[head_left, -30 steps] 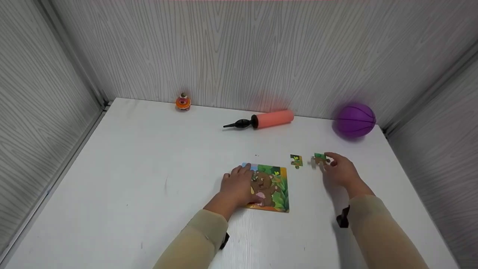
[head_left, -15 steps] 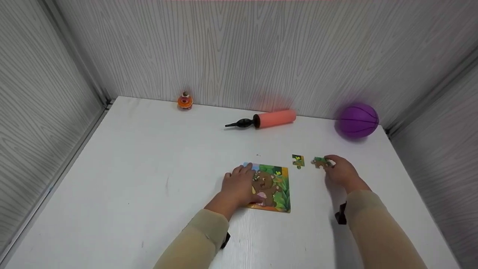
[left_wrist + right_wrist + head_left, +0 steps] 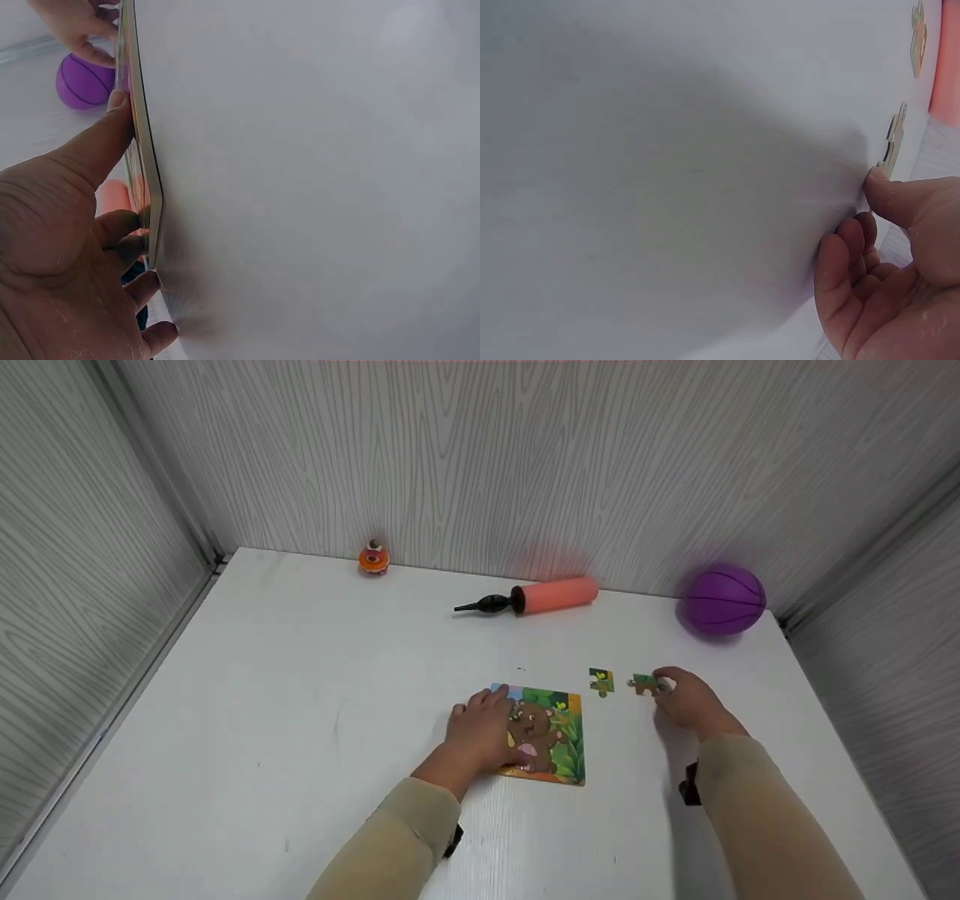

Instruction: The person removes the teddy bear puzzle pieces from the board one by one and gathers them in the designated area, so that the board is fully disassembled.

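Observation:
My left hand [image 3: 480,733] rests on the left part of a square bear picture puzzle [image 3: 546,742], covering that side of it. In the left wrist view its thumb lies on the picture face and its fingertips reach the board's edge. Farther right, my right hand [image 3: 686,701] pinches the right end of a loose jigsaw piece [image 3: 643,683], green and brown, which lies flat on the table. The right wrist view shows the thumb right at that piece's end [image 3: 891,146], the other fingers curled beneath. Another jigsaw piece [image 3: 601,680] lies between the board and the right hand.
A coral hand pump [image 3: 556,595] with a black nozzle lies near the back wall. A purple ball [image 3: 724,600] sits in the back right corner area. An orange toy figure [image 3: 373,559] stands at the back left. Pale wood-grain walls [image 3: 480,465] enclose the white table [image 3: 300,720].
The jigsaw piece in my right hand has come down from a tilted, raised position to lie flat on the table. My left hand stays on the puzzle. The head view has shifted slightly.

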{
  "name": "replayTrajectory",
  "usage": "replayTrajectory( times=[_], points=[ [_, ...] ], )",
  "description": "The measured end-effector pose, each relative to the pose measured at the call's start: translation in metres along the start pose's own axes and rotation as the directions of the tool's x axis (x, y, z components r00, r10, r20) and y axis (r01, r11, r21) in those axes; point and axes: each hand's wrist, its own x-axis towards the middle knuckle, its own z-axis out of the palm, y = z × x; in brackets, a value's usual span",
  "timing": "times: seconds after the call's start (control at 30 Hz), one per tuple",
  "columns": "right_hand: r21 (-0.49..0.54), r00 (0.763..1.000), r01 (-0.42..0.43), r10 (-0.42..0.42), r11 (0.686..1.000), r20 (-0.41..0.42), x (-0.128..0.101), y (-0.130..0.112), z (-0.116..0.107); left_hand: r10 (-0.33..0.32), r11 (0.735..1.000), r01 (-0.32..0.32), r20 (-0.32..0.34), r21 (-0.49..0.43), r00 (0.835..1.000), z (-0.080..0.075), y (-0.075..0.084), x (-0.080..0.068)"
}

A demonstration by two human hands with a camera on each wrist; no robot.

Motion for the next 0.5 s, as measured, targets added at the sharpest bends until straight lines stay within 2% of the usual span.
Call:
replayTrajectory(
  times=[0.5],
  points=[
    [0.043, 0.997, -0.065, 0.067, 0.997, -0.041, -0.0047, 0.0024, 0.0095, 0.002, 1.000, -0.002, -0.009, -0.002, 1.000, -0.0013, 0.0016, 0.0003]
  ],
)
